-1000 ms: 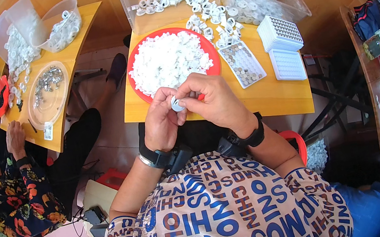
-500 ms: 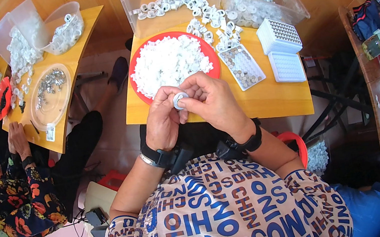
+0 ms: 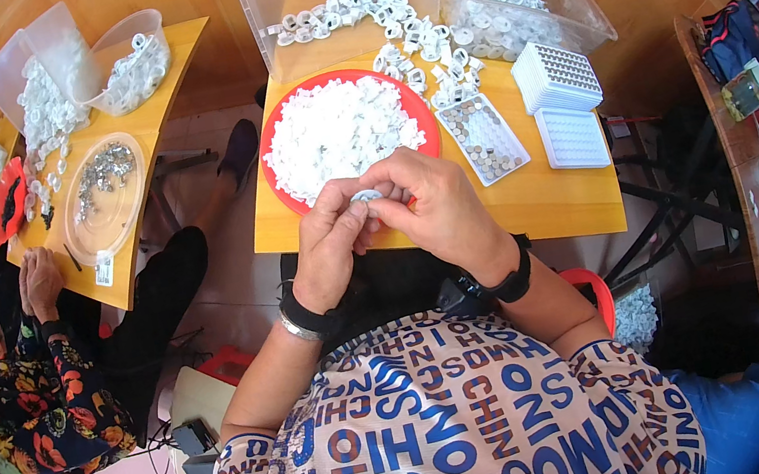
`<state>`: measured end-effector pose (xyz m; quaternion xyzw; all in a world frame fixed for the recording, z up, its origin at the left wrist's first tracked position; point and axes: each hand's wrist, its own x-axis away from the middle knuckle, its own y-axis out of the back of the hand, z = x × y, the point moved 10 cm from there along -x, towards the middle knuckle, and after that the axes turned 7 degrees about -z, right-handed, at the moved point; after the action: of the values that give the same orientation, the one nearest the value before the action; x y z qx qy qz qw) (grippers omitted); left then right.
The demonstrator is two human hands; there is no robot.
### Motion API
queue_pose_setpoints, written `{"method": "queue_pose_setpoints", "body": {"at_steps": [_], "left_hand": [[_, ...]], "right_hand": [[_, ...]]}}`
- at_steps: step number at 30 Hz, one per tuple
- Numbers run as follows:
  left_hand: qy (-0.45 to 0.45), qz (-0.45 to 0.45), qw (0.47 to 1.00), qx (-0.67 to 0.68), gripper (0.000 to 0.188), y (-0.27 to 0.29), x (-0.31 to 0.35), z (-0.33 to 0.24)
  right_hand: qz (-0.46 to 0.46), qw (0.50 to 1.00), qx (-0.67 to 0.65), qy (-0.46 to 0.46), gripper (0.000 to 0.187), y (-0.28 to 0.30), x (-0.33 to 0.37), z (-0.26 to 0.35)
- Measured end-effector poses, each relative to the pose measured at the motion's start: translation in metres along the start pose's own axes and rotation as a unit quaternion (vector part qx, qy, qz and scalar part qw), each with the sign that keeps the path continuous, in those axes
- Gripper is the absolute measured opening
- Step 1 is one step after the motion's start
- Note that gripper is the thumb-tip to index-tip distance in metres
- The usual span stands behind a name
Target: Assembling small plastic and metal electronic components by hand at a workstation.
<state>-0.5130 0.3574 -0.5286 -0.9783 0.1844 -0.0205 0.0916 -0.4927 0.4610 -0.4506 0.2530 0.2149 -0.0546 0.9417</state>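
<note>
Between my two hands, just in front of the red tray, is a small round white plastic part. My left hand grips it from the left with thumb and fingers. From the right, my right hand pinches it, thumb pressed close to its face. Fingers hide most of the part. The tray holds a heap of small white plastic pieces. To its right, a white tray contains small round metallic discs.
White ring-shaped parts lie at the table's back beside a clear bin of more parts. Stacked white trays stand at the right. On the left table, a co-worker's hands rest near a clear round lid with metal bits.
The white part has tilted, so its round face shows less. Both hands stay together at the tray's front edge, with the fingers shifted slightly. The co-worker's hands have moved a little.
</note>
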Motion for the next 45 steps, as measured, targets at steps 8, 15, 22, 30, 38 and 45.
{"method": "queue_pose_setpoints", "body": {"at_steps": [8, 15, 22, 30, 38, 45], "left_hand": [[-0.059, -0.049, 0.997, -0.022, 0.021, 0.002, 0.008, -0.011], [-0.121, -0.064, 0.990, -0.038, 0.018, 0.000, 0.014, -0.025], [-0.138, -0.065, 0.986, -0.060, 0.020, 0.001, 0.016, -0.022], [-0.119, -0.117, 0.986, 0.022, 0.018, 0.010, 0.016, -0.017], [-0.128, -0.097, 0.987, 0.012, 0.018, 0.012, 0.014, -0.013], [-0.134, -0.100, 0.986, -0.005, 0.018, 0.014, 0.012, -0.007]], "right_hand": [[-0.031, 0.997, -0.075, -0.003, 0.016, 0.003, 0.004, 0.005], [-0.064, 0.993, -0.100, 0.001, 0.021, 0.004, 0.008, 0.010], [-0.067, 0.990, -0.122, -0.024, 0.022, -0.003, 0.010, 0.001], [-0.101, 0.982, -0.153, -0.040, 0.022, -0.005, 0.007, -0.003], [-0.098, 0.987, -0.120, -0.032, 0.023, -0.009, 0.007, -0.002], [-0.104, 0.988, -0.111, -0.034, 0.023, -0.010, 0.007, -0.004]]}}
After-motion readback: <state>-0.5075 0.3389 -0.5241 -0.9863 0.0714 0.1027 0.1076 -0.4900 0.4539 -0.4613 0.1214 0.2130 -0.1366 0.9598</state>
